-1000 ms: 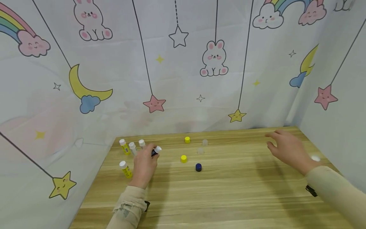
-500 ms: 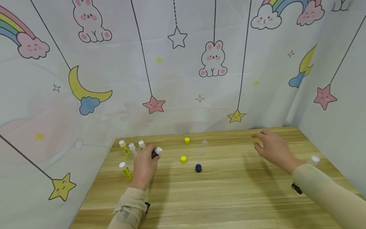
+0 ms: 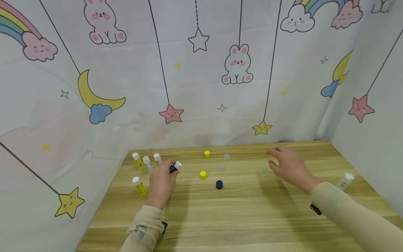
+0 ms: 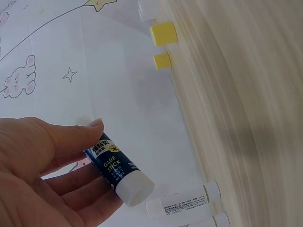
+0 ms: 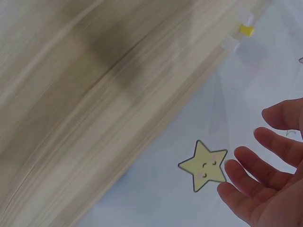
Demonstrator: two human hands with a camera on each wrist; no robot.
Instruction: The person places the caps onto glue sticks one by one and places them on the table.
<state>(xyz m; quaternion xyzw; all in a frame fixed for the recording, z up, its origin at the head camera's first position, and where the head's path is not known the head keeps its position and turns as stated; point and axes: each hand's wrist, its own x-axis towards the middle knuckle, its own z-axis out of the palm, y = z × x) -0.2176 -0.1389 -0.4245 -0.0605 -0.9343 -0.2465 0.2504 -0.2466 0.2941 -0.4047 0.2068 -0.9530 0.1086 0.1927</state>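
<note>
My left hand (image 3: 162, 182) grips a dark blue glue stick (image 4: 116, 163) between thumb and fingers, its white end tilted up to the right above the table. In the left wrist view the label reads "GLUE STICK". Over the right part of the table my right hand (image 3: 291, 168) hovers with loosely bent fingers and holds nothing. On the table between the hands lie a dark blue cap (image 3: 219, 184), a near yellow cap (image 3: 203, 175), a far yellow cap (image 3: 207, 154) and two translucent caps, one nearer (image 3: 221, 167) and one farther (image 3: 226, 157).
Left of my left hand stand a yellow glue stick (image 3: 140, 187), another yellow one (image 3: 138, 161) and two white ones (image 3: 147, 162). A white glue stick (image 3: 345, 181) stands by my right sleeve. A printed curtain (image 3: 201, 87) rises behind the wooden table (image 3: 245, 217).
My right hand has moved left over the table, uncovering more of the white glue stick by the right sleeve. My left hand still holds the dark blue glue stick in nearly the same place.
</note>
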